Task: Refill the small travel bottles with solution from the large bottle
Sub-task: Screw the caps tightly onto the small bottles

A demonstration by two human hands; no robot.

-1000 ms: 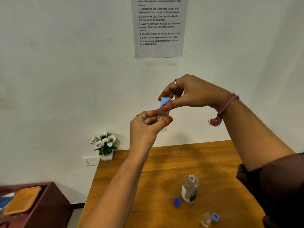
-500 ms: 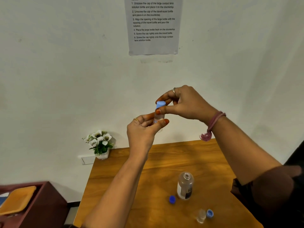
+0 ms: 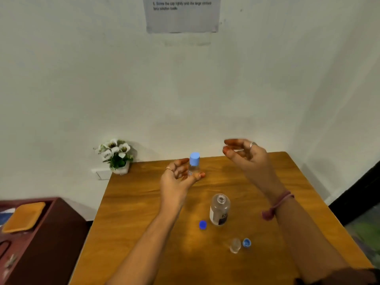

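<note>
Wall sheet point(image 3: 182, 14): "6. Screw the cap tightly…" (rest blurred)

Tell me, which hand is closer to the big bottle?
Left, though not by much. The left hand holds a capped small bottle behind the big bottle; the right hand hangs empty, farther back and right.

Both forearms are bare. The left hand point(image 3: 176, 177) wears a thin gold-coloured ring point(image 3: 169, 169) on one of its fingers. The right hand point(image 3: 246, 156) has a silver-coloured ring point(image 3: 253, 144) on a finger, and round its wrist sits a dusty-pink band point(image 3: 282, 199) of cord or fabric with a small tassel point(image 3: 267, 214) hanging from it. The fingertips point(image 3: 225, 150) look stained a reddish orange. At the bottom right a bit of dark sleeve point(image 3: 337, 277) shows on the right arm.
</note>
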